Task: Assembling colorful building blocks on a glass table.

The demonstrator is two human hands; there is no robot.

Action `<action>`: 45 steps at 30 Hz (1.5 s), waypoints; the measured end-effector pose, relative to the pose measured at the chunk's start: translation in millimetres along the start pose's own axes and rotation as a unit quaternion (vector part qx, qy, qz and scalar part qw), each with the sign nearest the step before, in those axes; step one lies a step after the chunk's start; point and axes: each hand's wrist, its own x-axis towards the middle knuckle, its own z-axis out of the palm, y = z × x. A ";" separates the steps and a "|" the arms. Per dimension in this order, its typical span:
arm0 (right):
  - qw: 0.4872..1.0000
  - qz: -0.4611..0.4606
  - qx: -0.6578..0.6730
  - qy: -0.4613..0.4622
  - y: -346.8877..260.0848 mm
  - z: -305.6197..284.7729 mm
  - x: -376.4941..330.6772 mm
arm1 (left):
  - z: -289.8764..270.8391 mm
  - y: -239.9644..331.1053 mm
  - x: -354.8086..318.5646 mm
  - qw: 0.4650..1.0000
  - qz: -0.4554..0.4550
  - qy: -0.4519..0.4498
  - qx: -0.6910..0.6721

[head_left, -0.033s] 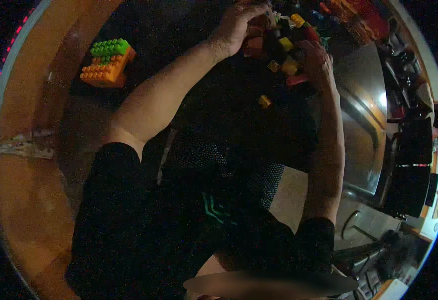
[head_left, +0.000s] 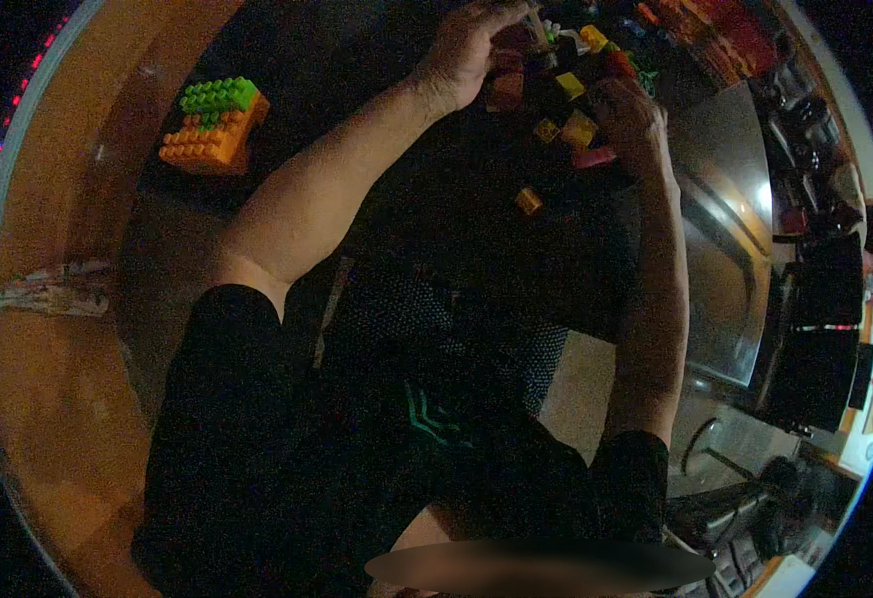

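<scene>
A loose heap of toy building blocks lies on the dark table at the top. My left hand (head_left: 468,52) arches over its left side, fingers stretched and apart from the thumb, beside a dull reddish-brown block (head_left: 504,92). Its fingertips are cut by the top edge. On the heap's right side, my right hand (head_left: 634,112) bends its fingers down among the blocks; dimness hides whether they grip one. Close to it are a yellow block (head_left: 580,130), a pinkish-red block (head_left: 594,157) and a red block (head_left: 618,66). Another yellow block (head_left: 569,86) lies between the hands.
A joined stack of green and orange blocks (head_left: 212,128) stands at the left of the table. One small orange-yellow block (head_left: 528,201) sits nearer to me, apart from the heap. A shiny dark panel (head_left: 721,239) is right of my forearm. Wooden floor (head_left: 48,419) shows at left.
My right hand has shifted slightly within the heap, and the yellow block beside its fingers has turned a little. My left hand stays almost where it was.
</scene>
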 end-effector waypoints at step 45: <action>0.996 0.023 0.019 -0.084 -49.2 -25.4 -3.5 | -26.7 14.8 8.7 0.947 0.067 0.095 0.301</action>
